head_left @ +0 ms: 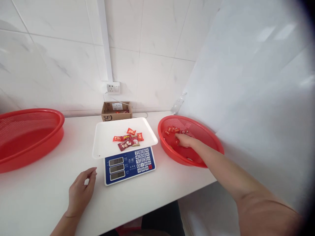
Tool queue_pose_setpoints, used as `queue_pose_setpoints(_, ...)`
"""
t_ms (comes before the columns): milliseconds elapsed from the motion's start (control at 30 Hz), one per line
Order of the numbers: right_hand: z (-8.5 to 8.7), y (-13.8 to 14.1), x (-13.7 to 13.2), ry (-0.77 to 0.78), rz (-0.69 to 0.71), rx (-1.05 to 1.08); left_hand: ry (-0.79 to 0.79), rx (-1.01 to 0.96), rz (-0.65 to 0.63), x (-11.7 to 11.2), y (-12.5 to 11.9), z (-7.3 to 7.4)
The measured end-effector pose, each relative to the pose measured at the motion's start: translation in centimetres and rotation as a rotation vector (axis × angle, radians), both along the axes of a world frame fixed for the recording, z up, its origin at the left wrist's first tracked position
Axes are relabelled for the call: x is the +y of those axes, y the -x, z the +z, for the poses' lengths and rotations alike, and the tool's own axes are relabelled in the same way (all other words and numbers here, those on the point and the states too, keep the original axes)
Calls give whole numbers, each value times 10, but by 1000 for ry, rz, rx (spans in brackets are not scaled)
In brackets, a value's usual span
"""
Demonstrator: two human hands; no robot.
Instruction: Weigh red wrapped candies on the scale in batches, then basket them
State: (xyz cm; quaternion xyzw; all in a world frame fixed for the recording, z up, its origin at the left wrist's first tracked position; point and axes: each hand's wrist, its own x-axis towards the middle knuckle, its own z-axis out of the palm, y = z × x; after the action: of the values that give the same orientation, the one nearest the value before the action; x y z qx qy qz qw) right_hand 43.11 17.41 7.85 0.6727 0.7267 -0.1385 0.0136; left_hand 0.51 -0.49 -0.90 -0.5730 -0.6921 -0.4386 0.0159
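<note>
My right hand (184, 140) reaches into the right red basket (209, 132), fingers curled together near its floor. Something red shows at its fingertips, too small to make out. Several wrapped candies (173, 129) lie in that basket beyond the hand. My left hand (82, 188) hovers by the table's front left, thumb and fingertips pinched together with nothing seen between them. To its right stands a digital scale (130, 166) with a blue keypad panel. On its white tray (105, 136) sits a small pile of red and dark red wrapped candies (128, 139).
Another red basket (55, 134) stands at the far left. Behind the scale is a small cardboard box (108, 116) with a few wrapped pieces inside. A wall socket (113, 88) is above it. A pale panel (258, 98) borders the table on the right.
</note>
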Motion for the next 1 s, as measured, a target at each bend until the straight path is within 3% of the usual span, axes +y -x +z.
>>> queue_pose_setpoints(167,51,33,2,-256,52,366,-7,-10,-38,1,-1,1)
queue_pose_setpoints(233,63,62,1,-244,158,545,-7,-12,-44,1,0,0)
queue_pose_setpoints(367,61,129,0,19,419,652,-6,-19,-35,-1,0,0)
queue_pose_setpoints(500,47,171,4,75,534,570,-12,-45,-19,-3,-2,2)
queue_pose_setpoints(733,48,182,9,72,500,608,-19,-42,-48,-3,0,2)
queue_pose_setpoints(867,47,180,7,1,406,597,-15,-46,-48,-3,0,1)
queue_pose_setpoints(1000,53,165,-10,-131,312,759,-13,-50,-33,-3,0,0)
